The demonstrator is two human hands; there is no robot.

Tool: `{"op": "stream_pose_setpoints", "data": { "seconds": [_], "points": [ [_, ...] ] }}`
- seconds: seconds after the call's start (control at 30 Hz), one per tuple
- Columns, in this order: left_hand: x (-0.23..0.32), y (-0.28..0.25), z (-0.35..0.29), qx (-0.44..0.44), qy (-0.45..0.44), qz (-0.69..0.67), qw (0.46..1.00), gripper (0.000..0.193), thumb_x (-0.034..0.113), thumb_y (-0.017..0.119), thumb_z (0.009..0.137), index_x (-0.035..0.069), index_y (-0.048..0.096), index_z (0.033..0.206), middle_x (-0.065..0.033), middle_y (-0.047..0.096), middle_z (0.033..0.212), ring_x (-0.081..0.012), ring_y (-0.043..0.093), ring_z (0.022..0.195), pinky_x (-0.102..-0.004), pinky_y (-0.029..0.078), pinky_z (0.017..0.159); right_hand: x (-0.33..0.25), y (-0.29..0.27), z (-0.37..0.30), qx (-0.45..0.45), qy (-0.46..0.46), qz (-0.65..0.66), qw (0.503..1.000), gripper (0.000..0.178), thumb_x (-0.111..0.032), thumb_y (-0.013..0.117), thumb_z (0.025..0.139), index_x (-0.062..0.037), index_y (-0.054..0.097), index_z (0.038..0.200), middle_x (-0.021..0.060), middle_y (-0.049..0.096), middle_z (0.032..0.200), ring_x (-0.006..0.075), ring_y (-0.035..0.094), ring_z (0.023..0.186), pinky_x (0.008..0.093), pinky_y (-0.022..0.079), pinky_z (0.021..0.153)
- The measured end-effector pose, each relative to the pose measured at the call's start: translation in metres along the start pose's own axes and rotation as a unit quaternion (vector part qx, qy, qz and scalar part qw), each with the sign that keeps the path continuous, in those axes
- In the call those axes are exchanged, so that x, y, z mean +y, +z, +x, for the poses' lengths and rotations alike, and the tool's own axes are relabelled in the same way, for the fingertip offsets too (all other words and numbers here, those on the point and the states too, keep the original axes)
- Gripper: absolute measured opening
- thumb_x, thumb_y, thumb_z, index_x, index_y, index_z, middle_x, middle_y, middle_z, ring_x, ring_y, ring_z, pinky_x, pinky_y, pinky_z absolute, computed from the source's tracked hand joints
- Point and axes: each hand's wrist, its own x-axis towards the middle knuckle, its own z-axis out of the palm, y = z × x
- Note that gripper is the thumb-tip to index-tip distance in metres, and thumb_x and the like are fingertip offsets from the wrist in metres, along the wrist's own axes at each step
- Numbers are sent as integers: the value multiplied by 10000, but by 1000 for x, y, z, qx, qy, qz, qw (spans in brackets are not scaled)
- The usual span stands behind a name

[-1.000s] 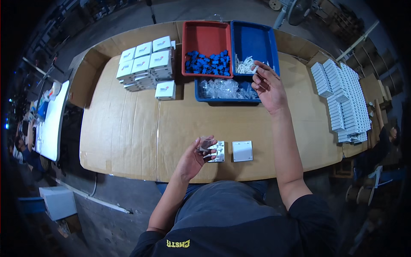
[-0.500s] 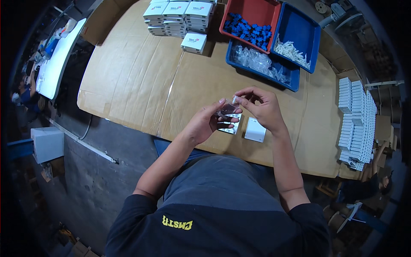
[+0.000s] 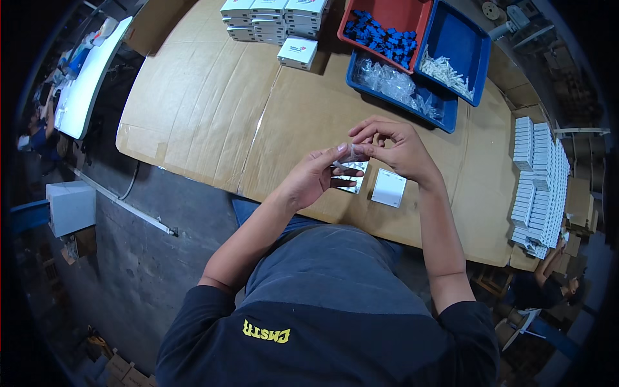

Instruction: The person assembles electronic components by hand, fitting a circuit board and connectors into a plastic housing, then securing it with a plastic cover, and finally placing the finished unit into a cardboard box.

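Observation:
A small clear plastic bag (image 3: 350, 155) is pinched between the thumb and fingers of my left hand (image 3: 314, 175). My right hand (image 3: 398, 153) meets it from the other side, thumb and forefinger closed on the bag's edge, the other fingers curled above. What lies inside the bag is too small and blurred to make out. Beneath my hands a white, shiny-patterned flat piece (image 3: 353, 183) lies partly hidden by my left fingers. Beside it, below my right hand, rests a square white cover (image 3: 389, 188).
White boxes (image 3: 298, 53) stand stacked at the back. A red tray (image 3: 400, 14) holds blue parts; one blue tray (image 3: 476, 59) holds white plugs, another (image 3: 445, 122) clear bags. White pieces (image 3: 538, 187) are stacked at the right edge. People work at far left and right.
My right thumb and fingers have come closer to my left and onto the bag. The small white piece seen in my right fingertips no longer shows apart. The view has shifted slightly.

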Motion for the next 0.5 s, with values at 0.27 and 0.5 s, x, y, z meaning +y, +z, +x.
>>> {"op": "stream_pose_setpoints", "data": {
  "seconds": [0.27,0.5],
  "points": [
    [-10,-10,4,9,0,2,1000,439,420,544,1072,47,667,1267,-92,732,1114,-211,719,1031,-406,584,915,0,-1,2,-86,30,-34,995,121,-104,763,901,-46,785,1005,43,723,1135,100,612,913,257,464,771],
    [-11,-16,5,-1,-15,-9,1000,421,426,538,1075,59,676,1229,-81,734,1117,-209,718,1037,-402,582,914,6,5,-1,-142,44,13,989,222,-138,625,1022,14,740,1135,101,687,1199,189,643,1095,322,497,957]
  ]
}}
